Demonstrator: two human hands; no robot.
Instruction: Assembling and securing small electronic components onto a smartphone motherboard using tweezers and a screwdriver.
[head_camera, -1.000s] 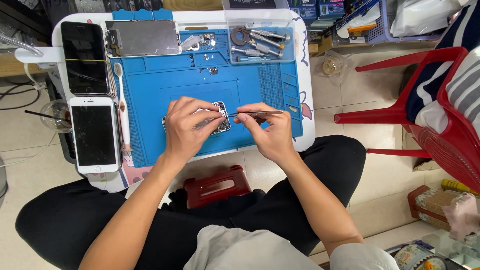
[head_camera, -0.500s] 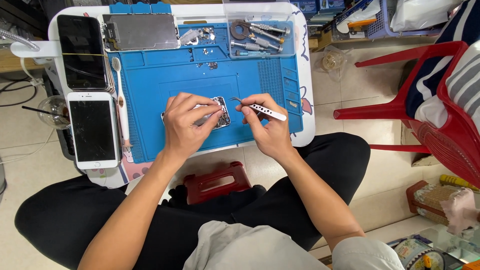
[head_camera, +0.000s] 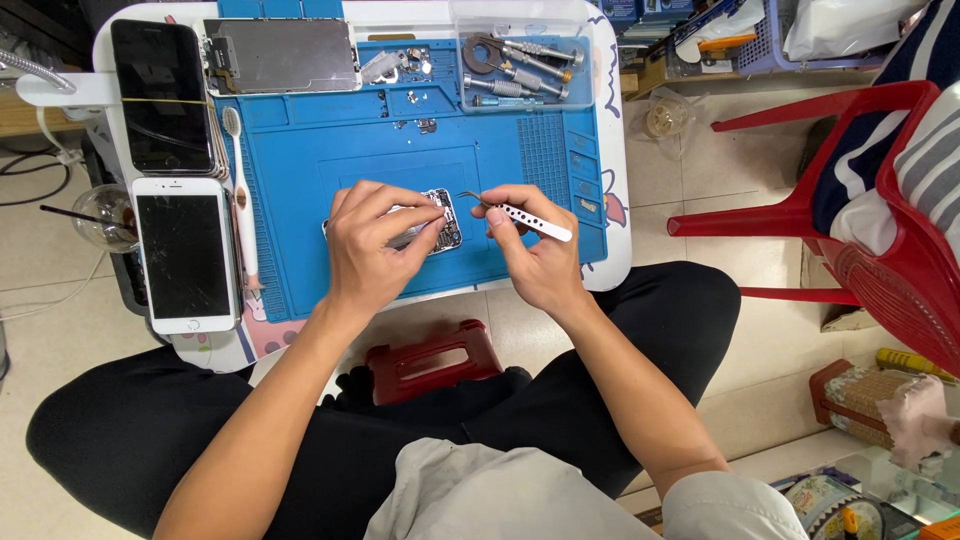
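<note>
A small phone-repair workshop set up at floor level; a low white worktop (head_camera: 610, 150) carries a blue repair mat (head_camera: 300, 170), 2 phones (head_camera: 185, 250), a bare screen panel (head_camera: 285, 55) and a tray of screwdrivers (head_camera: 520, 65); a red plastic chair (head_camera: 800, 200) stands on tiled floor (head_camera: 700, 150).

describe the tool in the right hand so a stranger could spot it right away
Start at the blue work mat on the small white table. Near its front middle, the right hand pinches slim silvery tweezers beside a small circuit board. Unlike the round-handled screwdrivers in the tray at the back, they are flat, with a hooked tip and a row of holes.
</note>
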